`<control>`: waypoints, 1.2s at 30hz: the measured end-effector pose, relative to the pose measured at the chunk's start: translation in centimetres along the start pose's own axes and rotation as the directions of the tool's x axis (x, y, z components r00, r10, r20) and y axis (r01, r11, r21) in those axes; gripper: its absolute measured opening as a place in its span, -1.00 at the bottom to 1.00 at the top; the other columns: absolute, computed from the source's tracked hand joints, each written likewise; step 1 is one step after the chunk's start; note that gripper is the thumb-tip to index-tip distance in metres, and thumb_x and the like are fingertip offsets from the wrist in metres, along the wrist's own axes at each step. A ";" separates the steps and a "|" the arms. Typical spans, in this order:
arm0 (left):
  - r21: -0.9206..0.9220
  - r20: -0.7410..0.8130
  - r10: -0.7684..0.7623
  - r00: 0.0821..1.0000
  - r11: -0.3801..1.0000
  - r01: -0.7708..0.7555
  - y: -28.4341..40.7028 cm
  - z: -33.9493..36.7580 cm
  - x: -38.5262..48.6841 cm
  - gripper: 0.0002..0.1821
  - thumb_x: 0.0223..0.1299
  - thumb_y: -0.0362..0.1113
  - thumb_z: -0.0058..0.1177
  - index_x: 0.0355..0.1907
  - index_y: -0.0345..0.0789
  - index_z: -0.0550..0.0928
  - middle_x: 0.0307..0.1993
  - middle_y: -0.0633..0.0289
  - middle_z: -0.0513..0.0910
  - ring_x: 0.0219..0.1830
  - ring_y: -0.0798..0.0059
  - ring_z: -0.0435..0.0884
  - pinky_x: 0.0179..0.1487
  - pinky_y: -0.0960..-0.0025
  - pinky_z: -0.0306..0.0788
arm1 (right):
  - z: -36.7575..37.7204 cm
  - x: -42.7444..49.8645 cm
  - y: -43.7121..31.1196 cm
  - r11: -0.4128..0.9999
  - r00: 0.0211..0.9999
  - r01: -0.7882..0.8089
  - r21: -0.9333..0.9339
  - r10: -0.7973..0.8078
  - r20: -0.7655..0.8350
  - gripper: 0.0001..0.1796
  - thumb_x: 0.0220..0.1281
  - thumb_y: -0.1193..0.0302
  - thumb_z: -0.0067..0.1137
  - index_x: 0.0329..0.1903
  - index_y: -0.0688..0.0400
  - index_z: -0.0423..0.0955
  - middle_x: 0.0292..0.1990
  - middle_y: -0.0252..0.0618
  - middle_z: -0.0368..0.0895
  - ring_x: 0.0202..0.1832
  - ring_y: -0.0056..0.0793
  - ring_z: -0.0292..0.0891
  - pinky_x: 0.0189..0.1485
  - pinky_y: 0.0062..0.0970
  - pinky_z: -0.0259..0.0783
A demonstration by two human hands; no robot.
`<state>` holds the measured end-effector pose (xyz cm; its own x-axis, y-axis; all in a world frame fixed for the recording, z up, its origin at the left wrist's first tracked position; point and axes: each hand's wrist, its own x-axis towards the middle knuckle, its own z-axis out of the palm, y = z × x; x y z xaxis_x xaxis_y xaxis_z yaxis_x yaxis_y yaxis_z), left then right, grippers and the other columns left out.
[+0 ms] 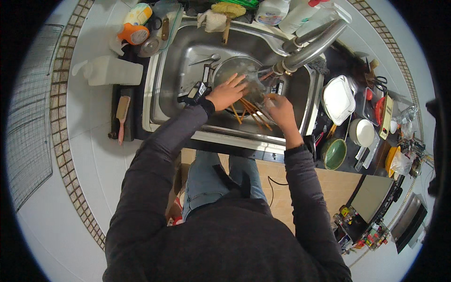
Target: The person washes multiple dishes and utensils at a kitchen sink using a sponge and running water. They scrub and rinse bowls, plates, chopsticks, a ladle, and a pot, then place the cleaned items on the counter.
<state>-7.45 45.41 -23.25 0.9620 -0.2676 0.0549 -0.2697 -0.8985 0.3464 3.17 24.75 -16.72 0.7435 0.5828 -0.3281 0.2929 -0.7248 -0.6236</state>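
My left hand (228, 94) lies flat with its fingers spread over a round, shallow see-through vessel (222, 67), perhaps a pot or glass lid, in the stainless steel sink (179, 46). Just right of it, my right hand (281, 110) has its fingers curled close to something pale and shiny. Whether it grips that or only wet glare shows there, I cannot tell. Several wooden chopsticks (249, 108) fan out between my hands over the vessel's near rim. Above my right hand hangs the end of a metal faucet (310, 46), with water blurring the middle.
A metal spoon (208, 59) lies in the sink's left part. A wooden-handled brush (228, 12) and a cloth (212, 20) rest on the back rim. Detergent bottles (272, 12) stand behind. A white tray (340, 99), a green bowl (334, 154) and scissors (380, 83) sit on the right counter.
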 end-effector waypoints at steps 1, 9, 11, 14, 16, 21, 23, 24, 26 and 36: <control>0.096 0.003 -0.041 0.999 0.995 0.041 0.6 0.3 -0.2 -0.41 0.09 -0.51 -0.06 0.27 -0.27 0.37 0.32 0.09 0.26 0.47 0.13 -0.03 0.48 0.10 0.02 | 0.3 0.7 -0.1 0.996 0.999 -0.017 -0.088 0.015 -0.028 -0.62 0.16 0.29 0.13 0.02 0.14 0.54 -0.11 0.02 0.61 -0.06 -0.06 0.56 0.03 -0.28 0.42; -0.857 0.312 -0.920 0.238 -0.165 0.488 10.0 5.1 -4.3 -0.45 0.17 -0.24 0.12 0.19 -0.35 0.35 0.19 0.01 0.31 0.20 0.20 0.33 0.22 0.22 0.25 | 0.1 0.7 -3.4 0.844 0.935 -0.296 -0.447 0.352 0.045 -0.57 0.12 0.14 0.21 -0.02 0.13 0.53 -0.10 0.06 0.62 -0.02 -0.04 0.56 0.01 -0.21 0.45; -0.585 0.808 -0.549 0.212 -0.791 0.182 10.0 6.1 -4.3 -0.41 0.19 -0.12 0.16 0.18 -0.38 0.35 0.13 0.04 0.36 0.16 0.25 0.38 0.18 0.24 0.29 | -1.0 -0.6 -3.8 0.883 0.949 -0.300 -0.362 0.314 -0.021 -0.59 0.10 0.15 0.22 -0.07 0.13 0.55 -0.14 0.05 0.63 -0.05 -0.04 0.57 -0.01 -0.22 0.46; -0.370 0.864 -0.347 0.365 -0.929 -0.008 8.0 6.8 -3.4 -0.36 0.19 -0.01 0.14 0.15 -0.42 0.33 -0.09 -0.06 0.48 -0.08 0.16 0.55 -0.02 0.22 0.50 | -1.9 -2.3 -3.9 0.947 0.969 -0.230 -0.226 0.202 -0.142 -0.64 0.07 0.17 0.25 -0.13 0.11 0.60 -0.24 0.03 0.66 -0.11 -0.02 0.59 -0.05 -0.24 0.49; -0.269 0.876 -0.263 0.404 -0.962 -0.042 6.8 7.1 -2.3 -0.45 0.29 -0.08 0.03 0.09 -0.52 0.33 -0.11 -0.16 0.52 -0.16 0.05 0.61 -0.11 0.13 0.59 | -1.0 -3.2 -4.0 0.949 0.989 -0.130 -0.288 0.144 0.029 -0.60 0.04 0.15 0.27 -0.08 0.07 0.58 -0.28 0.02 0.66 -0.15 -0.01 0.60 -0.10 -0.19 0.50; -0.172 0.778 -0.231 0.585 -0.973 -0.156 6.0 7.7 -1.0 -0.68 0.40 -0.38 -0.29 0.05 -0.60 0.32 0.00 -0.19 0.50 0.00 0.03 0.59 0.06 0.19 0.58 | 4.0 -4.5 -4.2 0.847 0.956 -0.182 -0.500 0.270 0.110 -0.54 0.10 0.12 0.17 -0.07 0.22 0.52 -0.24 0.03 0.66 -0.16 0.03 0.61 -0.11 -0.11 0.51; -0.166 0.795 -0.212 0.569 -0.977 -0.132 6.2 7.8 -1.2 -0.69 0.39 -0.40 -0.30 0.05 -0.60 0.33 0.00 -0.18 0.50 -0.01 0.05 0.60 0.10 0.22 0.57 | 5.3 -4.3 -3.8 0.828 0.946 -0.252 -0.501 0.320 0.053 -0.52 0.10 0.14 0.15 -0.03 0.23 0.47 -0.26 0.01 0.67 -0.18 0.01 0.63 -0.13 -0.10 0.52; -0.233 0.785 -0.257 0.564 -0.966 -0.115 6.3 7.7 -1.4 -0.70 0.38 -0.42 -0.30 0.03 -0.59 0.35 -0.01 -0.14 0.52 -0.02 0.08 0.60 0.07 0.21 0.57 | 5.6 -4.0 -3.5 0.808 0.929 -0.300 -0.507 0.369 0.038 -0.51 0.11 0.15 0.14 -0.01 0.24 0.44 -0.27 0.01 0.67 -0.19 0.00 0.63 -0.15 -0.10 0.52; -0.244 0.760 -0.260 0.596 -0.964 -0.110 6.3 7.4 -1.8 -0.70 0.39 -0.37 -0.27 0.02 -0.56 0.37 -0.05 -0.12 0.54 -0.04 0.11 0.61 0.05 0.19 0.57 | 5.8 -3.2 -3.0 0.823 0.943 -0.272 -0.499 0.332 0.034 -0.49 0.11 0.20 0.12 0.05 0.26 0.39 -0.31 0.05 0.66 -0.21 0.04 0.63 -0.14 -0.08 0.52; -0.368 0.854 -0.208 0.478 -0.890 0.269 5.8 4.5 -1.5 -0.73 0.19 -0.07 0.13 -0.26 -0.24 0.55 -0.36 0.26 0.56 -0.35 0.39 0.60 -0.30 0.32 0.52 | 5.0 -1.8 -6.6 0.912 0.936 0.107 -0.395 0.041 0.349 -0.68 0.06 0.22 0.06 -0.25 0.14 0.63 -0.31 0.00 0.65 -0.23 0.02 0.61 -0.16 -0.12 0.52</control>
<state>-10.70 39.03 -25.55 0.4786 -0.2377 -0.8453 0.5146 0.8559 0.0507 -3.12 30.32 -15.58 0.4987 0.6440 -0.5802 0.5842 -0.7442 -0.3239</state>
